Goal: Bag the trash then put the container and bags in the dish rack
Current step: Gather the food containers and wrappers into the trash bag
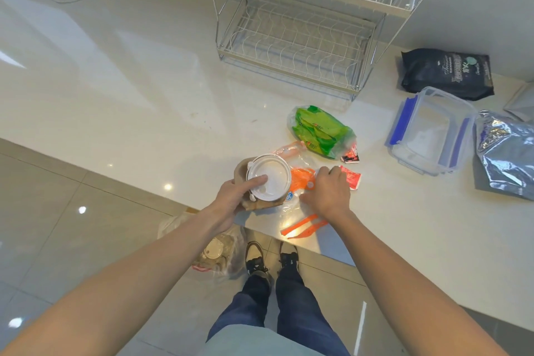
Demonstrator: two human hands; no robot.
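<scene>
The paper cup [261, 182], brown with a white plastic lid, lay near the front edge of the worktop [130, 101], and the left hand [234, 196] gripped it, thumb pressed across the lid and fingers wrapped under the brown side. Just beside it on the right, the right hand [326, 193] pressed down on a clear plastic bag with orange print [300, 182], its fingers curled closed on the film. The bag's orange handles [303, 227] trailed to the front edge. A red sachet [352, 180] lay touching the right hand's far side, and a second small red-and-black sachet [351, 156] sat just behind it. Behind those lay a clear bag of green wrappers [320, 131]. Toward the right edge stood the empty clear container [430, 131] with blue clips, a silver foil bag [508, 153] beside it and a black pouch [448, 74] behind. The wire dish rack [303, 26] stood at the back of the worktop with both tiers empty. On the floor below the front edge rested another plastic bag of trash [216, 251], next to the person's shoes [271, 257].
</scene>
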